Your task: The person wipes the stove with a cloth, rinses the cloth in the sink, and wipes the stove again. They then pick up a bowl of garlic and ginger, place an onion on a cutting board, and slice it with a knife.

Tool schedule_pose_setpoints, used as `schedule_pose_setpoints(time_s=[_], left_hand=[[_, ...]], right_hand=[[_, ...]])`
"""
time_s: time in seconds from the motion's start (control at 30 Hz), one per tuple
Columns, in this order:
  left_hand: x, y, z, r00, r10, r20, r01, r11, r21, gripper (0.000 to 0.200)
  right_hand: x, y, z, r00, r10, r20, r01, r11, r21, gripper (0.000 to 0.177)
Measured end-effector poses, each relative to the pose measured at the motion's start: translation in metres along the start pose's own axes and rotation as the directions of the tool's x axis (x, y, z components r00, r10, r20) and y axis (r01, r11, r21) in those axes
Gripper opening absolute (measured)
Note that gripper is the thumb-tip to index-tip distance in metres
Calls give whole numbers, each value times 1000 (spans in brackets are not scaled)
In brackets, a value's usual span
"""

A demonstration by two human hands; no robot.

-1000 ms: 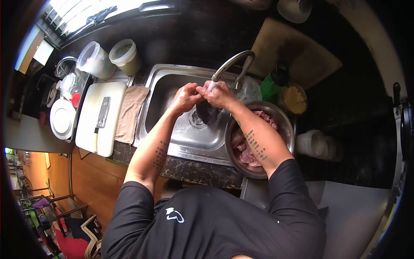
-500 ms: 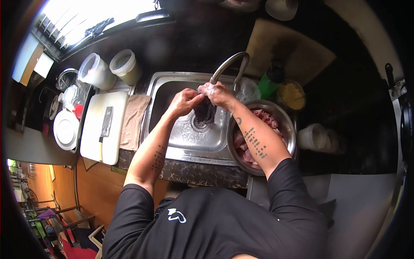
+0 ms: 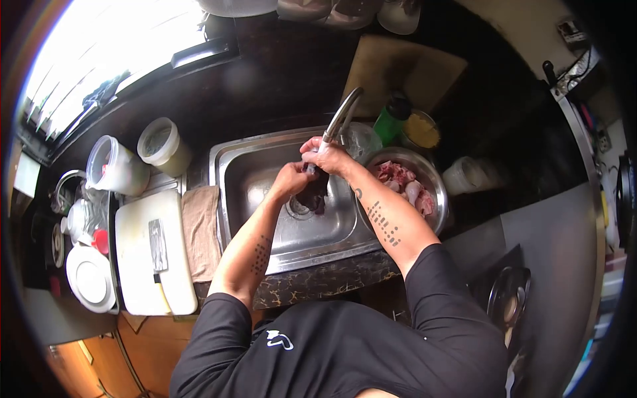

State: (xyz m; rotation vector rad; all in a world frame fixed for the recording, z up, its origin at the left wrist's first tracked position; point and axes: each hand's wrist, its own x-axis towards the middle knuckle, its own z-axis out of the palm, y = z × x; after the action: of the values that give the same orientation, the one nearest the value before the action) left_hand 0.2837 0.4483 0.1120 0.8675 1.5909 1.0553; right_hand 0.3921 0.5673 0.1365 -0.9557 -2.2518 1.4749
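One dark item [image 3: 312, 194], above the sink [image 3: 315, 235] drain, clamped in my left hand's [image 3: 292, 180] fingers. One right hand [image 3: 326, 158], curled beneath the faucet [image 3: 340, 119]; its grip I cannot tell. One meat bowl [image 3: 439, 219], sink's right.

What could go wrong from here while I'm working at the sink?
The dark item at your left hand might slip toward the drain below it. Your right forearm crosses the metal bowl of raw meat, so it could bump the bowl. The cleaver lies uncovered on the cutting board, and its handle could get knocked.
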Motion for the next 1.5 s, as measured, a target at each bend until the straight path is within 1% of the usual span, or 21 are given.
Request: schedule_pose_setpoints(time_s=[0.13, 0.2, 0.27, 0.3, 0.4, 0.47, 0.5, 0.57, 0.63, 0.73, 0.77, 0.83, 1.0, 1.13, 1.2, 1.23, 1.27, 1.37, 1.4, 1.47, 1.5], left_hand=[[19, -3, -18, 981, 149, -121, -136, 985, 104, 12], [19, 1, -22, 913, 375, -160, -379, 925, 11, 19], [9, 12, -25, 907, 408, -108, -385, 904, 187, 24], [5, 18, -29, 907, 408, -100, -386, 904, 186, 24], [2, 19, -42, 962, 273, 21, -247, 832, 498, 27], [8, 5, -52, 936, 351, 27, -324, 828, 457, 29], [19, -15, -58, 880, 474, 23, -413, 741, 529, 25], [23, -21, -57, 906, 423, 7, -373, 792, 482, 23], [21, -23, -50, 935, 355, -2, -320, 845, 428, 21], [25, -1, -28, 983, 89, 163, -72, 991, -110, 17], [24, 1, -18, 965, 243, 95, -226, 960, -167, 19], [38, -5, -20, 970, 224, 98, -208, 967, -147, 18], [43, -1, -28, 971, 110, 214, -89, 990, -108, 26], [26, -13, -44, 932, 223, 286, -154, 958, -242, 25], [33, -23, -51, 956, 89, 279, -60, 992, -110, 26], [32, -22, -45, 974, 148, 170, -150, 989, -5, 26], [32, -21, -37, 974, 219, 66, -225, 968, 108, 26], [49, -10, -12, 902, 429, 43, -431, 897, 99, 26], [49, -4, -9, 815, 578, 27, -578, 810, 98, 25], [44, 5, -17, 840, 539, 63, -543, 835, 96, 28], [38, 15, -20, 834, 549, 65, -552, 820, 153, 30]], right_hand=[[-12, -9, -4, 993, -121, -16, 114, 967, -229, 26], [-25, -17, -12, 998, -67, -15, 59, 947, -316, 24], [-21, -17, -22, 994, -42, 99, 78, 918, -389, 22], [-6, 24, -26, 957, -265, 117, 289, 898, -331, 20], [-7, 8, -23, 957, -272, 105, 287, 822, -492, 20], [-12, 3, -9, 975, -222, 25, 212, 886, -411, 26], [-23, -15, -1, 985, -58, -161, 23, 977, -210, 30], [-18, -7, 4, 956, 151, -253, -126, 986, 112, 36], [-13, -8, 12, 947, 76, -313, -77, 997, 6, 36], [-21, -20, 16, 940, 62, -334, -87, 994, -59, 39], [-25, -24, 13, 960, -4, -279, -21, 996, -87, 41], [-26, -22, 3, 989, -43, -138, 4, 963, -269, 45], [-31, -13, -18, 992, -120, 47, 128, 953, -273, 36], [-34, 1, -19, 976, -150, -156, 161, 985, 57, 17], [-35, -4, -19, 968, -128, -214, 175, 961, 216, 10], [-33, -12, -9, 973, -73, -219, 132, 954, 269, 7], [-36, -18, -9, 982, 25, -189, -19, 999, 34, 17], [-20, 3, 9, 983, -88, -164, 45, 966, -254, 42], [-18, 0, 9, 983, -88, -160, 46, 967, -252, 42], [-15, -7, 4, 966, 49, -254, -54, 998, -14, 39], [-12, -8, -4, 985, 89, -149, -106, 989, -106, 32]])
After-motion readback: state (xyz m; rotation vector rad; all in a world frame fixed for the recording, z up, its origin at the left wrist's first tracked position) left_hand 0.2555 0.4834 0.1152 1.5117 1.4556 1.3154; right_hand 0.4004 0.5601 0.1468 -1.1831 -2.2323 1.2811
